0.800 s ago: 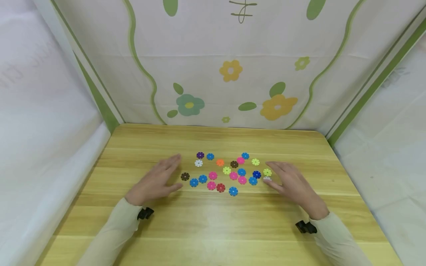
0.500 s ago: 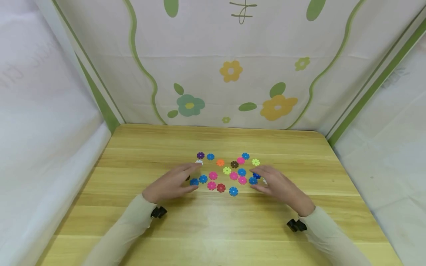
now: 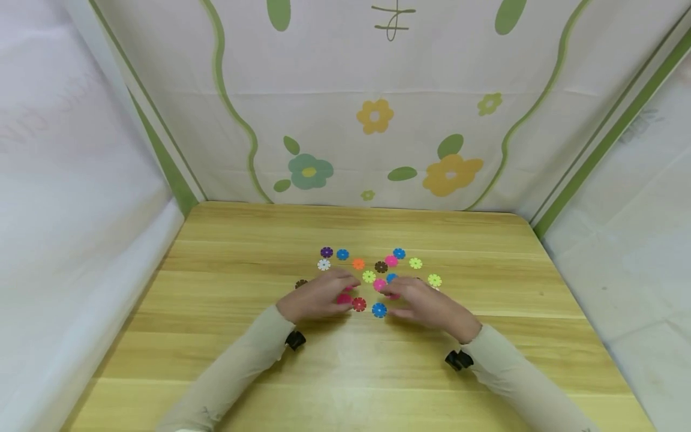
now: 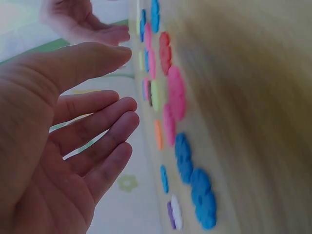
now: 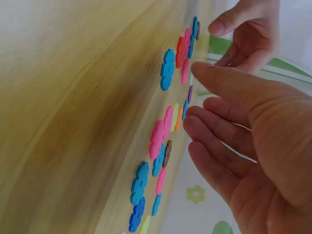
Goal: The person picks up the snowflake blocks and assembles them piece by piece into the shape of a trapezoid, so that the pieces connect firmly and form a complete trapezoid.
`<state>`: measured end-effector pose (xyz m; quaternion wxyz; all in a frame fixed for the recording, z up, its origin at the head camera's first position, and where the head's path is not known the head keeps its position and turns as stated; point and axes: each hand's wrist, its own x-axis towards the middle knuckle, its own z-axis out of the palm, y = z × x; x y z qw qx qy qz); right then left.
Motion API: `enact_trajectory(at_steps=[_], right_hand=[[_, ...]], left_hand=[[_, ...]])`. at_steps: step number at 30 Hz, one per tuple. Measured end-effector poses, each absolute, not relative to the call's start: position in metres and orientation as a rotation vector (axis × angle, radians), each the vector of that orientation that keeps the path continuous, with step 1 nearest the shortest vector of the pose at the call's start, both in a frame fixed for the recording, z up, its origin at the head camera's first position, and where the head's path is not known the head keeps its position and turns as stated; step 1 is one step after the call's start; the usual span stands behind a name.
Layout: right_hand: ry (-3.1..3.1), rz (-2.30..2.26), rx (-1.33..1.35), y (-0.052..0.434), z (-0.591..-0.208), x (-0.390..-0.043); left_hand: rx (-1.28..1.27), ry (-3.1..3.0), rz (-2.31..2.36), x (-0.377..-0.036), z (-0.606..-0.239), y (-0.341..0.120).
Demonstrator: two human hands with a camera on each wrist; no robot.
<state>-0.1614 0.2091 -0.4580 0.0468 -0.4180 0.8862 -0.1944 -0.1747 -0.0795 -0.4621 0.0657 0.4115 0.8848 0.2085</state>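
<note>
Small flat notched discs, like snowflake-shaped building pieces, lie scattered mid-table in the head view. My left hand (image 3: 318, 296) is over the left part of the spread, palm inward, thumb apart from loosely bent fingers. A red disc (image 3: 358, 305) and a pink disc (image 4: 176, 92) are near its fingertips. Facing it, my right hand (image 3: 429, 303) is over the right part, its fingers relaxed and holding nothing. A blue disc (image 3: 379, 310) lies by its thumb. Both wrist views show the palms bare, just above the discs. Some discs are hidden under the hands in the head view.
Farther back lie a purple disc (image 3: 326, 252), a white disc (image 3: 323, 264), an orange disc (image 3: 358, 264) and a yellow disc (image 3: 415, 263). The wooden table (image 3: 345, 372) meets a flower-printed cloth (image 3: 345, 138) behind, with white cloth (image 3: 70, 210) at the sides.
Both hands have moved inward from the outer ends of the spread and are now close together over its middle. The discs have stayed in place.
</note>
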Motion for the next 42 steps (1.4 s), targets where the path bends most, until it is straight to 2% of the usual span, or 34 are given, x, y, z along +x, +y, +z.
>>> enact_trajectory(at_steps=[10,21,34,42], right_hand=[[2.637,-0.616,-1.275,0.198,-0.466,-0.163],[2.619,-0.538,-1.309,0.188,-0.470,-0.167],[2.504,-0.590,-1.169,0.177,-0.463,-0.180],[2.530,-0.628,-1.180,0.182,-0.464,-0.178]], left_hand=[[1.362,2.654,0.466,-0.179,-0.472,-0.057],[1.343,2.661,0.416,-0.182,-0.476,-0.052],[1.286,2.617,0.506,-0.191,-0.475,-0.051],[1.286,2.595,0.655,-0.184,-0.474,-0.055]])
